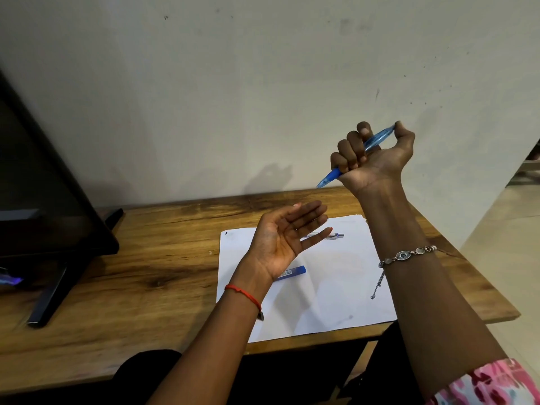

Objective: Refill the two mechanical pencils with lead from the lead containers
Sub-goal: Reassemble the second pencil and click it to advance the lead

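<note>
Over the sheet of paper (336, 287), the left hand (280, 244) hangs palm up, fingers loose, holding nothing. Right under its wrist lies a blue lead container (292, 271), and just past the fingertips a clear mechanical pencil (330, 235) sits on the sheet, looking untouched. Further right, the right hand (374, 154) is up in the air, fist wrapped round the blue mechanical pencil (377, 138), thumb on its top end, tip aimed down toward the empty palm. So I'd say we're early. Honestly can't tell if any lead's gone in, and I only spot one container. Around it there's a dark monitor (43, 185) far left on the wooden tabletop (160, 258). Nothing's really blocking either hand.
</note>
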